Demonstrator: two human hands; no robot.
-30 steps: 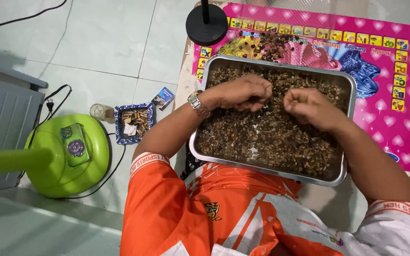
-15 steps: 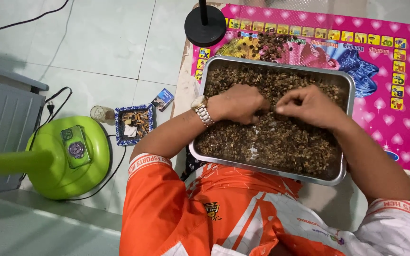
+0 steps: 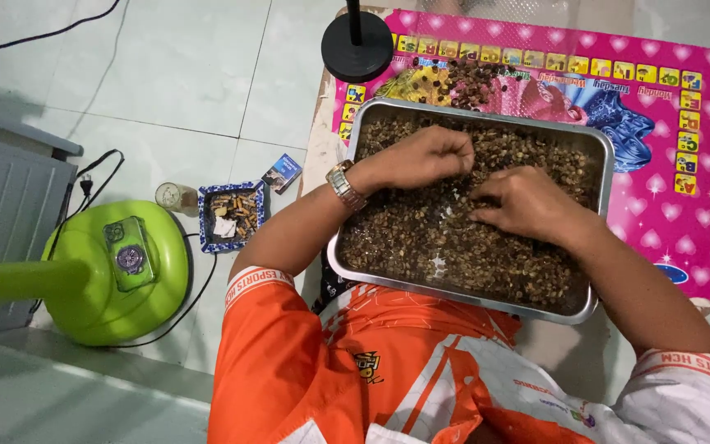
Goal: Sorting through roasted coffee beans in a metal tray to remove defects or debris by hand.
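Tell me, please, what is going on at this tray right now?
A person in an orange shirt sits over a metal tray filled with small brown seed-like pieces. The left hand, curled, picks among them near the far side; the right hand rests on the pile, fingers spread. A small heap of darker pieces lies on the pink mat beyond.

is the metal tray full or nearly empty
Full: small brown pieces cover nearly the whole floor of the metal tray, with only small bare glints.
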